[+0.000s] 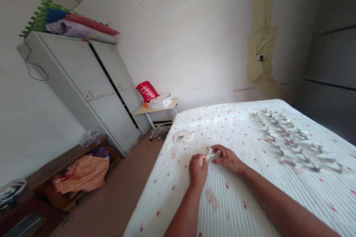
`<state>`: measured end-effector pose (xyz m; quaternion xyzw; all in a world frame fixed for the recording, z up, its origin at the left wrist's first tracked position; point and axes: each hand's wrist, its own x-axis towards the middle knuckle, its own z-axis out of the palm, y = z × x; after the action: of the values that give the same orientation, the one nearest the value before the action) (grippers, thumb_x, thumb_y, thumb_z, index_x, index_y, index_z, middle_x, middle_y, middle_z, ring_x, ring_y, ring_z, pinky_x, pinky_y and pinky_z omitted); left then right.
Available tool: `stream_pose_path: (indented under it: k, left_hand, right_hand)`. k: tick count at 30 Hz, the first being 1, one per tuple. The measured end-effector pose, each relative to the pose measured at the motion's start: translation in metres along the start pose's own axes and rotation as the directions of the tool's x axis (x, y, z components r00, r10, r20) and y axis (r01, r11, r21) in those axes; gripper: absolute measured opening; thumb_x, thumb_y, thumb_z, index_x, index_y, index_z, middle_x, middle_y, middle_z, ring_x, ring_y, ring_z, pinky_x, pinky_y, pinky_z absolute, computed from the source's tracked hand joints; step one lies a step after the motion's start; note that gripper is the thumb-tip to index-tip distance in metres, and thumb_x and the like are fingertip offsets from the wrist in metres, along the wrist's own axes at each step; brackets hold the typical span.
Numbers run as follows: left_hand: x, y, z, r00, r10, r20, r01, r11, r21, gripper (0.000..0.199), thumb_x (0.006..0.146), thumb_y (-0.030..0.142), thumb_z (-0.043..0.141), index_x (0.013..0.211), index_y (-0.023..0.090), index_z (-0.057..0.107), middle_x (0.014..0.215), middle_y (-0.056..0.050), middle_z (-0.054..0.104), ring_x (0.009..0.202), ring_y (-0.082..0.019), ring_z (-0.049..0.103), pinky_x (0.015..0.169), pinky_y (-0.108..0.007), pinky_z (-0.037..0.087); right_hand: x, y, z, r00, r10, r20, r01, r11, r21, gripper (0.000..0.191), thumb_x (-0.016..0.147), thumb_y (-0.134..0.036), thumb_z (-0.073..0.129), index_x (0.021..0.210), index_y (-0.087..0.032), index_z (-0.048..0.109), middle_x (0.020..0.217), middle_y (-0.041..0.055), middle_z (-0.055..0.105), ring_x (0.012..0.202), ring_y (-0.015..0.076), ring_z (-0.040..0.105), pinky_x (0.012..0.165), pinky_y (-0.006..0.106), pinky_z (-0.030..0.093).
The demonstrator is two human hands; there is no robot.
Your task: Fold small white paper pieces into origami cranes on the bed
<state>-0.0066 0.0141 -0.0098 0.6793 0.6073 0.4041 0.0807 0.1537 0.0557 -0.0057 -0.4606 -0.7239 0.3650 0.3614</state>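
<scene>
My left hand [198,170] is closed, its thumb and bent fingers pinching a small piece of folded white paper [210,154] above the bed. On the paper's other side, my right hand [228,158] curls its forefinger and thumb around the pointed end; whether both fingertips press on it is hard to tell. Over to the right, several folded paper shapes [294,140], which look like cranes, lie in rows. Flat printed paper sheets [192,146] and a crumpled clear plastic packet [183,136] rest beyond my left hand.
A striped mattress [228,214] with red dots lies beneath my hands. Past its far left corner stands a small table [141,110] bearing a red bag [147,91] and a white box [161,102]. Along the left are a grey cabinet [80,66] and an orange plastic bag [83,174].
</scene>
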Motion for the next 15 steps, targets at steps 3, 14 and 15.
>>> stream_pose_path:
  k: [3,14,15]
  left_hand:
    - [-0.002,0.000,0.004,0.997,-0.080,0.009,0.080,0.979,-0.185,0.018,0.075,0.020,0.044,0.071,0.016,0.061,0.068,0.000,0.060,0.070,-0.013,0.053,0.066,-0.022,0.040]
    - [-0.009,0.014,0.001,0.964,-0.229,0.137,0.267,0.849,-0.455,0.022,0.073,0.030,0.046,0.066,0.013,0.058,0.053,0.003,0.051,0.052,-0.010,0.046,0.051,-0.019,0.033]
    - [-0.009,0.014,0.001,0.962,-0.233,0.146,0.274,0.842,-0.464,0.022,0.073,0.031,0.046,0.067,0.013,0.058,0.053,0.003,0.051,0.052,-0.010,0.046,0.052,-0.019,0.033]
  right_hand:
    - [0.000,-0.004,0.001,0.998,0.003,0.057,-0.012,0.987,0.163,0.028,0.062,-0.030,0.063,0.086,-0.016,0.059,0.077,-0.0002,0.058,0.059,0.0098,0.048,0.057,0.022,0.039]
    - [-0.008,-0.017,0.009,0.994,0.110,0.010,-0.102,0.881,0.462,0.025,0.067,-0.041,0.060,0.065,-0.016,0.056,0.048,-0.0074,0.043,0.043,0.0062,0.036,0.045,0.020,0.028]
    - [-0.009,-0.017,0.008,0.994,0.104,0.015,-0.099,0.881,0.463,0.026,0.067,-0.041,0.060,0.065,-0.016,0.056,0.047,-0.0077,0.041,0.043,0.0060,0.034,0.044,0.020,0.026]
